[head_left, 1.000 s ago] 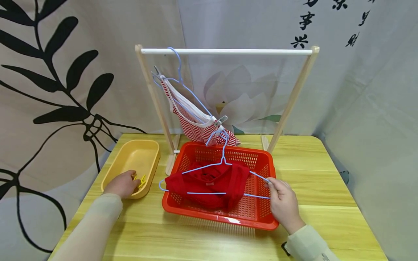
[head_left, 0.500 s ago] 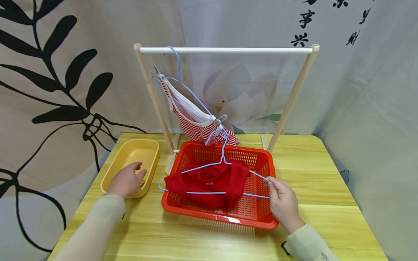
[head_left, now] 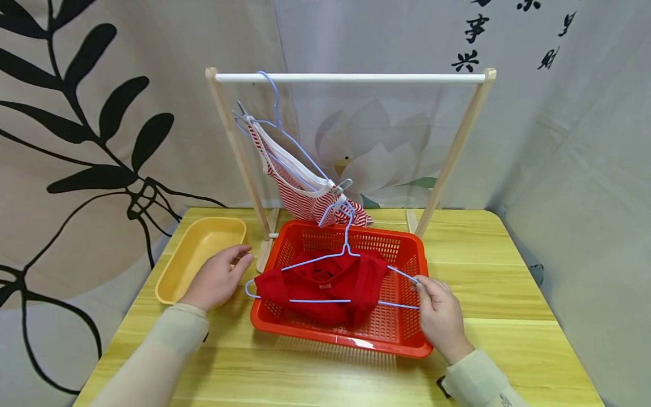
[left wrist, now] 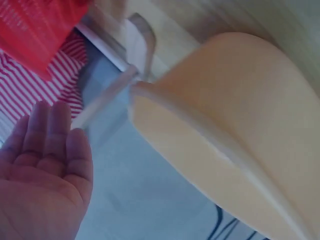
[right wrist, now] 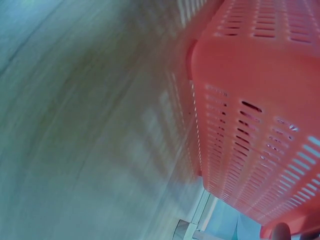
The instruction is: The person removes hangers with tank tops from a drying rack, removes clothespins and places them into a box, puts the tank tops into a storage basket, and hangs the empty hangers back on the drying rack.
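Observation:
My left hand hovers over the right rim of a yellow plastic tray, thumb and index finger close together toward the basket. In the left wrist view, the other fingers extend nearly straight; I cannot tell whether the thumb side pinches anything. My right hand pinches the right end of a light-blue clothes hanger. That hanger lies over a red basket, with a red garment on it. Only fingertips of the right hand appear in the right wrist view, by the basket's rim.
Behind the basket stands a wooden drying rack with a white bar. From its left end a hanger holds red-and-white striped clothing, fastened with metal clips. The wooden table backs onto a printed curtain.
My left hand has come up out of the yellow tray, where yellow clips showed under its fingers, and shifted right toward the basket. The right hand keeps its hold on the hanger.

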Demonstrator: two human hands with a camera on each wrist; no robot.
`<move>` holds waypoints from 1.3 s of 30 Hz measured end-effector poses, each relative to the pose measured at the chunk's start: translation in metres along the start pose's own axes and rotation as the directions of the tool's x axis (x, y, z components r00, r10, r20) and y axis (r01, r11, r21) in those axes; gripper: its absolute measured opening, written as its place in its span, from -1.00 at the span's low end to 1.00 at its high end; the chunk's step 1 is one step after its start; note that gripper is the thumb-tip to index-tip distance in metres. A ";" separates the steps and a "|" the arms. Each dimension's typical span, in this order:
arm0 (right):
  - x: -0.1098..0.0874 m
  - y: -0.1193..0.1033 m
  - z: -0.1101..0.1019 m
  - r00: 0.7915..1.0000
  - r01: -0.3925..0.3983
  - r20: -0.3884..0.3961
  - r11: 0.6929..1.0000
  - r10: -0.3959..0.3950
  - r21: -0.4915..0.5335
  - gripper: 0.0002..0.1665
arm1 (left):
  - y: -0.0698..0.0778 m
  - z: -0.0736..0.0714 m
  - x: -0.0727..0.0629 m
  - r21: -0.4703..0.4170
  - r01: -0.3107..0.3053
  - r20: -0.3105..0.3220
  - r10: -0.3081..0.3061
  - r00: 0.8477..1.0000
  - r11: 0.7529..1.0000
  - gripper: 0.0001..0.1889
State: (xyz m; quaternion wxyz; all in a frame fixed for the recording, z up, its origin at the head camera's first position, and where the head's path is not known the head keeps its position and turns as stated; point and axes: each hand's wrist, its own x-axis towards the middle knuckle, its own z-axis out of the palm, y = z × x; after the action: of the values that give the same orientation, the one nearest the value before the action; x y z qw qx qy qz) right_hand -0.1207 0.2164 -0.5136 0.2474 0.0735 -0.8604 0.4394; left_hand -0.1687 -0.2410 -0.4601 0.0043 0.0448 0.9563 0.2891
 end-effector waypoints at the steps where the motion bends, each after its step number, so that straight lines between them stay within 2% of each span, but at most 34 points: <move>1: 0.000 0.000 0.000 1.000 0.004 -0.003 1.000 -0.004 0.003 -0.78 | 0.002 0.000 0.000 -0.007 -0.011 0.005 0.011 1.000 1.000 -0.33; 8: 0.000 -0.002 0.000 1.000 0.008 -0.008 1.000 -0.008 0.001 -0.77 | 0.016 0.003 -0.004 -0.054 -0.104 0.034 0.106 0.994 0.993 -0.49; 14: 0.000 -0.001 0.000 1.000 -0.005 0.000 1.000 0.005 0.004 -0.77 | 0.024 0.006 -0.007 -0.073 -0.144 0.087 0.151 0.985 0.987 -0.49; 20: 0.000 -0.001 0.001 1.000 -0.005 -0.004 1.000 0.005 0.013 -0.77 | 0.029 0.007 -0.009 -0.091 -0.163 0.124 0.173 0.977 0.982 -0.49; 25: 0.000 0.000 0.001 1.000 -0.012 -0.005 1.000 0.012 0.008 -0.78 | 0.032 0.010 -0.010 -0.060 -0.173 0.114 0.179 0.977 0.983 -0.50; 39: -0.001 0.001 0.002 1.000 -0.004 -0.030 1.000 0.005 0.026 -0.79 | 0.035 0.018 -0.010 -0.055 -0.179 0.107 0.184 0.977 0.982 -0.81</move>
State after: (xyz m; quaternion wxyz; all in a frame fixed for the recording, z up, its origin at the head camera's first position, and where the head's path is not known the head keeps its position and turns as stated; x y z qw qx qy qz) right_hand -0.1206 0.2158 -0.5159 0.2584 0.0681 -0.8510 0.4520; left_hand -0.1553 -0.2032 -0.4560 0.0325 0.1479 0.9397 0.3068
